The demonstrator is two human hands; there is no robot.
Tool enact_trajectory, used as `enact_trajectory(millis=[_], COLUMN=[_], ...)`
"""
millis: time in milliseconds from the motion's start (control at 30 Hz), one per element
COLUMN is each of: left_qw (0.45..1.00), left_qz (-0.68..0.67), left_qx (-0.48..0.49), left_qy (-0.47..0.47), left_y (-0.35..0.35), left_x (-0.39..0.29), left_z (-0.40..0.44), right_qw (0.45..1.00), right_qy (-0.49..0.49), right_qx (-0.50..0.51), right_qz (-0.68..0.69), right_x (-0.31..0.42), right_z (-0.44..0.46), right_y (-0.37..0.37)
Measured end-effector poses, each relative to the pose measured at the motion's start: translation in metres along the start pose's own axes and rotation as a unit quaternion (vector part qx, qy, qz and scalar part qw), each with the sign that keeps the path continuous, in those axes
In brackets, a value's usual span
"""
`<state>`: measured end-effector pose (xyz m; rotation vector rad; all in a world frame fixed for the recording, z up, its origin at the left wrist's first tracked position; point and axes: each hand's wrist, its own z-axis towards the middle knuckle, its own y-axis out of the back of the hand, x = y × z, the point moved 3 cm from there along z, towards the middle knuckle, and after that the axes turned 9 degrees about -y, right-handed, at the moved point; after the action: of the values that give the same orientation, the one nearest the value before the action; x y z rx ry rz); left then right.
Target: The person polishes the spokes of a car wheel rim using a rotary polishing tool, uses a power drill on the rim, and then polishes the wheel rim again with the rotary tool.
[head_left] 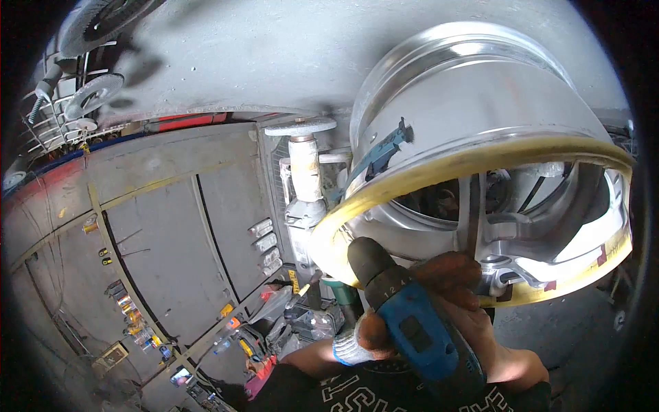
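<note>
The background is formed by a pale grey wall (240, 55) and, at the left, by grey panels (165, 240) parted by dark and yellowish seams. Two hands are seen. By the right hand (453, 285), in a brown-stained glove, the fingers are kept curled at the right side of one blue drill (412, 329), which seems to be clasped there, though the handle is hidden. The left hand (364, 340), gloved with a white cuff, is pressed to the drill's other side; since it is largely covered by the tool, it cannot be told how far it is closed.

The drill's dark chuck (371, 262) is aimed at the near left edge of one silver wheel (522, 96), tilted at the right. Whether the edge is touched cannot be made out. Most of the visible rim edge is lined by one yellow band (412, 182), on whose lower run three dark red patches (551, 285) are counted. The work is judged to be under way: the band is already in place, but what is finished and what is left cannot be read.

Farther out, one dark blue piece (388, 151) is seen against the wheel's barrel. Beside the wheel, one white-wrapped post (304, 168) is topped by one disc (319, 126).
</note>
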<state>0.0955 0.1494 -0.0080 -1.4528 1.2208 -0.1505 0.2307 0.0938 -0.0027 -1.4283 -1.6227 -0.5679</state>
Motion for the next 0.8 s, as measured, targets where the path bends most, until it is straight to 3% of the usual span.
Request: enact_trajectory(millis=[467, 567, 667, 767, 800], left_qw=[1.0, 1.0, 1.0, 1.0, 1.0], left_qz=[-0.003, -0.001, 0.002, 0.003, 0.003], left_qx=[0.001, 0.001, 0.001, 0.001, 0.002], left_qy=[0.017, 0.013, 0.012, 0.011, 0.012], left_y=[-0.004, -0.003, -0.001, 0.0, -0.001], left_x=[0.007, 0.004, 0.001, 0.001, 0.0], left_z=[0.009, 0.009, 0.009, 0.009, 0.009], right_qw=[0.996, 0.956, 0.962, 0.988, 0.979], right_qy=[0.09, 0.128, 0.115, 0.102, 0.144], right_qx=[-0.023, -0.088, -0.143, -0.047, -0.077], right_qz=[-0.015, -0.249, -0.2, -0.108, -0.124], right_x=[0.015, -0.025, -0.032, -0.029, -0.023], right_z=[0.012, 0.006, 0.004, 0.005, 0.007], right_y=[0.003, -0.028, -0.03, -0.016, -0.013])
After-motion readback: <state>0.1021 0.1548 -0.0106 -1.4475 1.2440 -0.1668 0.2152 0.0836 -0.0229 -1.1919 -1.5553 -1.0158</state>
